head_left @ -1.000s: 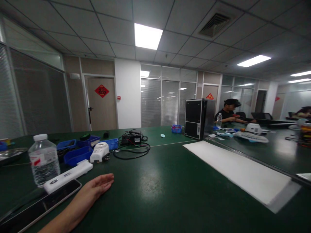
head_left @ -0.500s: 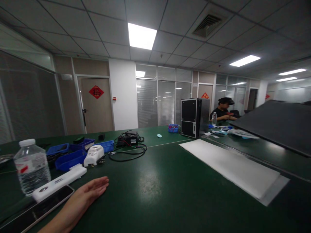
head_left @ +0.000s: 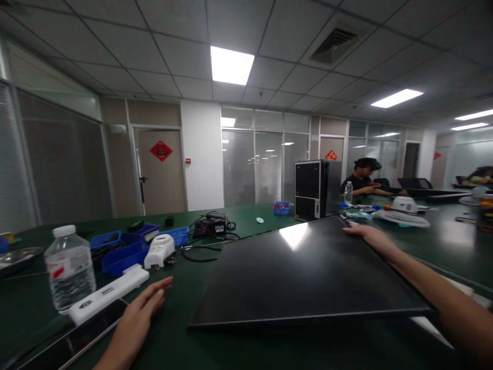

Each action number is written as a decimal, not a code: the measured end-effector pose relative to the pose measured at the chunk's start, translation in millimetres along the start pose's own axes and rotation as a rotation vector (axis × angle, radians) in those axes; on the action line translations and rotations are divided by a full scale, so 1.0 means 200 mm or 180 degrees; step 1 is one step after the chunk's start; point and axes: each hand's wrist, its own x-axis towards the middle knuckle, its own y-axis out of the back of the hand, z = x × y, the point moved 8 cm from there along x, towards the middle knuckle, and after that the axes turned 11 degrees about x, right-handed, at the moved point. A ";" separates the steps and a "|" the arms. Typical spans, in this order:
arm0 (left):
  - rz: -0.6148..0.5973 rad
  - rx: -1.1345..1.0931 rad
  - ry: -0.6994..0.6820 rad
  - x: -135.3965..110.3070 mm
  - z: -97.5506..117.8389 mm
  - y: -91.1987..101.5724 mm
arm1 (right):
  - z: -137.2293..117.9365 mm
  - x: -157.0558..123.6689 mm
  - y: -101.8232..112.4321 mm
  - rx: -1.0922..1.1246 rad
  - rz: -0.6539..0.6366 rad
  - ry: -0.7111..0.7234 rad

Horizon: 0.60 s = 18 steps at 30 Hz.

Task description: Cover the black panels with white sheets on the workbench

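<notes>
A large, flat black panel with a glossy face (head_left: 300, 277), like a monitor screen, is tilted low over the green table. My right hand (head_left: 372, 240) has its fingers closed over the panel's far right edge. On the left, my left hand (head_left: 144, 308) is open, fingers stretched out, holding nothing. It rests by a phone (head_left: 82, 334) and a white power strip-like bar (head_left: 110, 293), apart from the panel. Most of a white sheet (head_left: 433, 329) is hidden beneath the panel and my right arm.
A water bottle (head_left: 69, 270), blue bins (head_left: 125, 257), a white vented device (head_left: 159, 252) and a black adapter with cables (head_left: 210, 225) stand left. Behind the panel are a black computer case (head_left: 308, 190) and small blue basket (head_left: 281, 208). A person (head_left: 365, 177) sits at the back right.
The black panel has come in from the right and down to the table's middle, with my right hand now visible on it. It now covers most of the white sheet. My left hand stays open.
</notes>
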 end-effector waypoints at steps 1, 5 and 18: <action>0.0028 0.0393 -0.0102 0.00 0.01 0.01 | 0.01 0.02 -0.14 0.0035 -0.0116 -0.0066; -0.0122 0.1908 -0.0701 -0.05 0.10 -0.04 | 0.04 0.05 -0.64 0.0091 -0.0759 0.0057; -0.0990 0.3497 -0.1116 -0.21 0.16 -0.21 | 0.59 0.17 -0.39 -0.2198 -0.0770 0.0303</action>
